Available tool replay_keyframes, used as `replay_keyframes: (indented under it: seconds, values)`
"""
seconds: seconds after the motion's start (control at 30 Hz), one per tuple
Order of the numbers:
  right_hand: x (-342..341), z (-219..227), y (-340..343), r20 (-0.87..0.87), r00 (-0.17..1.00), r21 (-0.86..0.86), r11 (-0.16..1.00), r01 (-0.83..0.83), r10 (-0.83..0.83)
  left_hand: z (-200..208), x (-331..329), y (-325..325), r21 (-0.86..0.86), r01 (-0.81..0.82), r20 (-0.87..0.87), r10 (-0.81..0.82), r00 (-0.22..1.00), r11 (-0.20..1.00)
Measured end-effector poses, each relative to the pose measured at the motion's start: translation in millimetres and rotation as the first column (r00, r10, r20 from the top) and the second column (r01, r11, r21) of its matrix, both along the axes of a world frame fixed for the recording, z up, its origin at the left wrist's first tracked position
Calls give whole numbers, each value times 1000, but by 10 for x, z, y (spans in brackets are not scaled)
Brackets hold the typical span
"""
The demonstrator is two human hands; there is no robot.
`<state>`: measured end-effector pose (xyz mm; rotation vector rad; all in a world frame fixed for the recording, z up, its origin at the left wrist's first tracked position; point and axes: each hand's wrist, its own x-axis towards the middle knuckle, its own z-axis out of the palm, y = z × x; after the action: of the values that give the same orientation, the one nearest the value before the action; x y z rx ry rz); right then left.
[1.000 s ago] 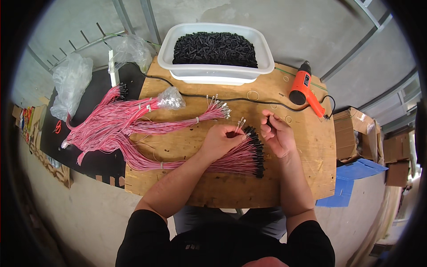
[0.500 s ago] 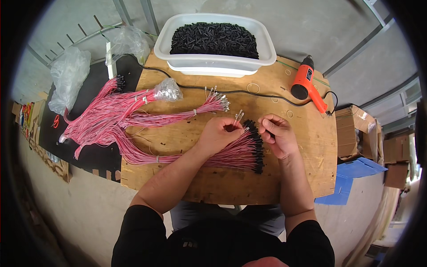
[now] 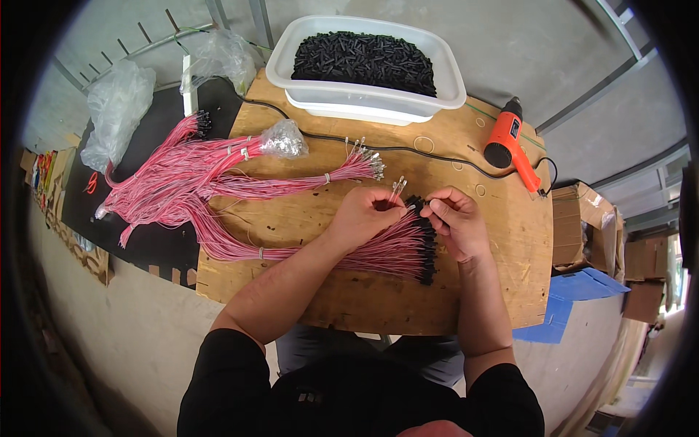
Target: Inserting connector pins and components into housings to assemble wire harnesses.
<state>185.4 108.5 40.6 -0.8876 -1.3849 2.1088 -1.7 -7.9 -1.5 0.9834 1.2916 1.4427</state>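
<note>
Closed in a pinch, my left hand (image 3: 368, 216) holds a few thin wires whose clear-and-metal ends (image 3: 397, 188) stick up past the fingers. Just right of it, my right hand (image 3: 460, 224) is also closed, thumb against fingertips, on a small black sleeve; the fingers cover most of it. The two hands' fingertips are almost together. Beneath them fans a tied bundle of pink and white wires (image 3: 371, 256), with a row of black sleeves (image 3: 427, 255) along its right end. Behind my left hand lies another tied bundle (image 3: 291, 186) with bare, silvery ends.
A white tub (image 3: 371, 107) of short black sleeves (image 3: 364, 62) stands at the back. An orange heat gun (image 3: 504, 138) lies back right, its black cord (image 3: 342, 138) crossing the table. More pink wires (image 3: 164, 178) and plastic bags (image 3: 120, 116) are at left; cardboard boxes (image 3: 571, 233) stand right.
My right hand has come slightly left, bringing its fingertips and the black sleeve up to the wire ends in my left hand. The whole view has shifted a little.
</note>
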Motion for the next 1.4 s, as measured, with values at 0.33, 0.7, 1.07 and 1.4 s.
replay_keyframes:
  seconds: [0.33, 0.7, 1.07, 1.4]
  values:
    - [21, -54, -20, -34, 999, 48, 999, -6, 7, 71, 8, -5, 33, -8, -54, 10, 998, 999]
    - [-14, -10, -80, -72, 997, 58, 998, 7, -3, 88, 3, -14, 35, -17, -134, 22, 991, 999]
    - [-42, -24, -113, -10, 1000, 178, 984, 30, -29, 127, 8, -30, 33, -10, -179, 16, 984, 999]
    - [-43, -25, -116, 73, 997, 262, 965, 8, -28, 132, 17, -32, 41, -17, -282, 28, 959, 999]
